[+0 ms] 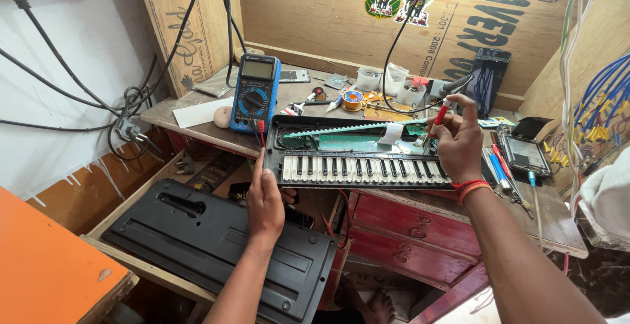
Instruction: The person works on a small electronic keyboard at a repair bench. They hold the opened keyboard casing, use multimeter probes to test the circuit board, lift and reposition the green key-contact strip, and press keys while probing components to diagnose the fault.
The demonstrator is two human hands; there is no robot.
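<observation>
On the workbench (197, 127), the left hand (264, 199) grips the opened keyboard (357, 157) by its near-left corner, fingers curled. The right hand (459, 141) pinches a red-handled tool (441, 113) above the keyboard's right end, near the multimeter (256, 92).

The right hand (458, 141) hides most of the red-handled tool (441, 112) and the opened keyboard's (354, 157) three-o'clock end, while the orange surface (46, 265) at seven o'clock is cut off by the frame.
</observation>
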